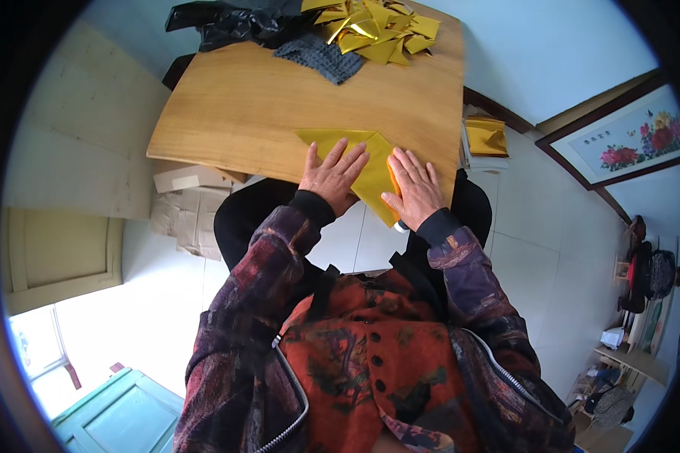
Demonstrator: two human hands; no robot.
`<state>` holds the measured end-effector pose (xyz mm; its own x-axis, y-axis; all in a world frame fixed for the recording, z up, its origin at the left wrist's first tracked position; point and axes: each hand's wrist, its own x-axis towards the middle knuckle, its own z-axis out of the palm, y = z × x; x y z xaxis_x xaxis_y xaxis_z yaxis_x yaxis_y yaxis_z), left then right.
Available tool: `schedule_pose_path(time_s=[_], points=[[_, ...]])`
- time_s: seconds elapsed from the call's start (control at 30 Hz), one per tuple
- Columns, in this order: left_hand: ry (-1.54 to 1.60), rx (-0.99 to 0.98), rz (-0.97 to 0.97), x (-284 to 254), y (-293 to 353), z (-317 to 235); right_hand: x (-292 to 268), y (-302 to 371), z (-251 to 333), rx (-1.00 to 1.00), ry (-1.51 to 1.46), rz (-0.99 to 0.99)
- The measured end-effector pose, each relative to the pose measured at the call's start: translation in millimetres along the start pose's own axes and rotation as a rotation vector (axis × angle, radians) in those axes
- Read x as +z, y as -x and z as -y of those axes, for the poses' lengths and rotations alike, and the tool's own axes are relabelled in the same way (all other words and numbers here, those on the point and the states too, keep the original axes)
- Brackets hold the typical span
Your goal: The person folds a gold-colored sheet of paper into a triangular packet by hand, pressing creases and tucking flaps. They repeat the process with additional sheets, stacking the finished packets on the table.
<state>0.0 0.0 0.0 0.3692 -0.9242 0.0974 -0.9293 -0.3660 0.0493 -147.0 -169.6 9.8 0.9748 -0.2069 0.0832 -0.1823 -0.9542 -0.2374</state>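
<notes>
A folded sheet of gold foil paper (375,181) lies at the near edge of the wooden table, one corner hanging over it. My left hand (332,174) rests on the paper's left part, fingers spread and flat. To its right, my right hand (416,183) lies along the paper's right side with fingers stretched out. Under that hand shows a slim orange thing (394,172) with a whitish end (401,226) near the wrist; the palm covers most of it, so its kind is hidden.
At the wooden table's (310,106) far side lie a heap of folded gold paper pieces (385,34), a grey textured cloth (321,59) and a black plastic bag (242,26). Right of the table is a stack with gold paper (486,137) on top. Flattened cardboard (191,215) sits at lower left.
</notes>
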Motion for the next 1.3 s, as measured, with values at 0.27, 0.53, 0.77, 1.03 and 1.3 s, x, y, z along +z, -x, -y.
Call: schedule_pose_path(time_s=[0.27,0.53,0.77,1.03,1.3], points=[[0.069,0.023,0.051,-12.0,-0.2,-0.4,-25.0,38.9,-20.1,0.042,-0.162,-0.112],[0.108,0.046,0.073,-12.9,0.9,2.5,-24.1,63.0,-17.1,0.030,-0.130,-0.077],[0.459,0.009,-0.044,-8.8,0.7,11.4,-19.7,63.1,-19.5,0.075,-0.201,-0.135],[0.744,-0.142,-0.121,-6.1,-8.9,17.2,-12.1,45.7,-19.6,0.185,-0.449,-0.342],[0.714,-0.225,-0.153,-10.1,-11.8,7.2,-8.1,39.2,-20.3,0.249,-0.506,-0.410]])
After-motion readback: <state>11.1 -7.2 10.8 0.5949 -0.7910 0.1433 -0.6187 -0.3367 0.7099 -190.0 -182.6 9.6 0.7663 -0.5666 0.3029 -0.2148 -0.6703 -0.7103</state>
